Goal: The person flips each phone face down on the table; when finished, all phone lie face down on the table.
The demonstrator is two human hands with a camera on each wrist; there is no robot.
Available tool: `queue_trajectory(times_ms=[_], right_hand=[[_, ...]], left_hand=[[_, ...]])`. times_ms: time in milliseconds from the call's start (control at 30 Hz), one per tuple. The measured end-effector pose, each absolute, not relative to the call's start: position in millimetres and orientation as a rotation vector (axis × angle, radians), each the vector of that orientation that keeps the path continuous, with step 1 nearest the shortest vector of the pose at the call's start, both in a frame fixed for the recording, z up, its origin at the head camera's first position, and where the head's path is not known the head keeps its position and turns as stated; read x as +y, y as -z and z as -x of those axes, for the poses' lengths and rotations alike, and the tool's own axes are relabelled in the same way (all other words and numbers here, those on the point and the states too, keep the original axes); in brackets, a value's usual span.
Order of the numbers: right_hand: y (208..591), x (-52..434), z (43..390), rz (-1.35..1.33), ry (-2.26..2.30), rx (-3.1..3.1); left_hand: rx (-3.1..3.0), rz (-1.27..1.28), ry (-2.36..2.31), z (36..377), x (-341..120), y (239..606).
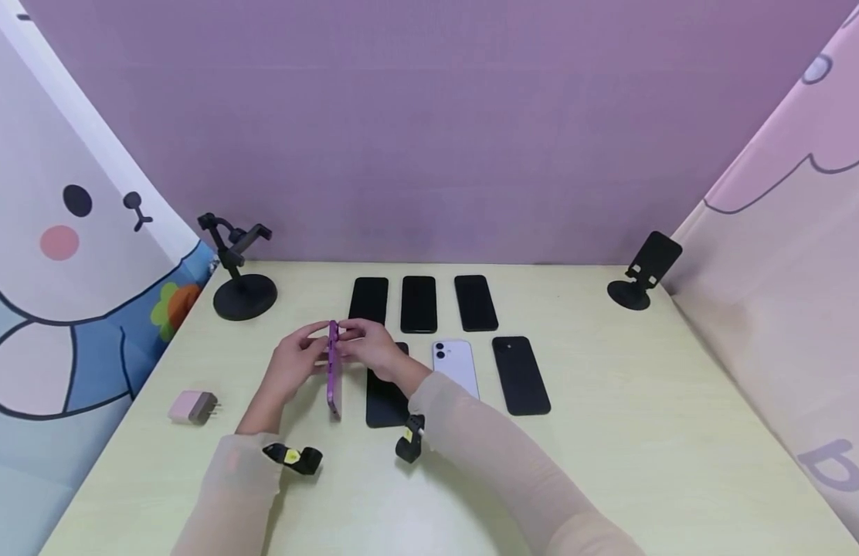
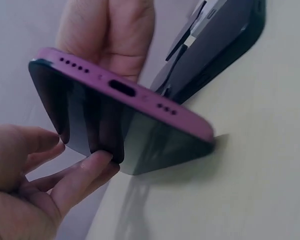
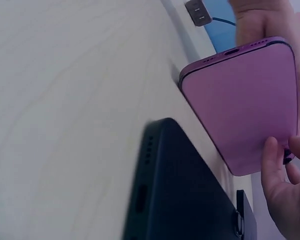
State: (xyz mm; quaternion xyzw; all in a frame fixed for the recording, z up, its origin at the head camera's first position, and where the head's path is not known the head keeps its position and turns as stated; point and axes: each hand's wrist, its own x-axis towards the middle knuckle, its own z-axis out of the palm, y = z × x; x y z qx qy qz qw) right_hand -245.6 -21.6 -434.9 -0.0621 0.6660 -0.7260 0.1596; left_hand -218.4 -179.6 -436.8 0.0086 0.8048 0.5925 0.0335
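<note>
Spanning the whole lower view, the pale tabletop (image 1: pixel 645 432) carries everything, walled by a purple backdrop (image 1: pixel 429 116) at the far side and cartoon-printed panels left and right. Two black phone stands sit at the far corners, a clamp stand (image 1: pixel 240 266) on the left and a folding stand (image 1: pixel 641 274) on the right, set clear of the middle, probably to leave working room.

Seven phones are in view. Three dark ones (image 1: pixel 419 303) lie face up in a far row; nearer, a black phone (image 1: pixel 384 398), a white phone (image 1: pixel 456 364) showing its camera side, and another black phone (image 1: pixel 520 374) lie flat, the tidy rows suggesting deliberate sorting. The seventh, a purple phone (image 1: pixel 334 371), stands on its long edge left of the near row, its lower edge on or just above the tabletop, held upright, likely so both faces can be reached.

The left hand (image 1: pixel 293 363) grips its glass face, fingers curled round the edge; the right hand (image 1: pixel 367 347) pinches its purple back near the top. One pink charger plug (image 1: pixel 191 407) lies near the left edge.
</note>
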Motion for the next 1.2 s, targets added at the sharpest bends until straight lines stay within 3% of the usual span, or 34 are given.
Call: queue_trajectory(times_ms=[400, 1200], right_hand=[[440, -24, 247, 0.209, 1.804, 2.095], [446, -35, 247, 0.172, 1.482, 2.465]], left_hand=[[2.638, -0.161, -1.663, 222, -190, 424], [2.784, -0.033, -1.303, 228, -212, 433]])
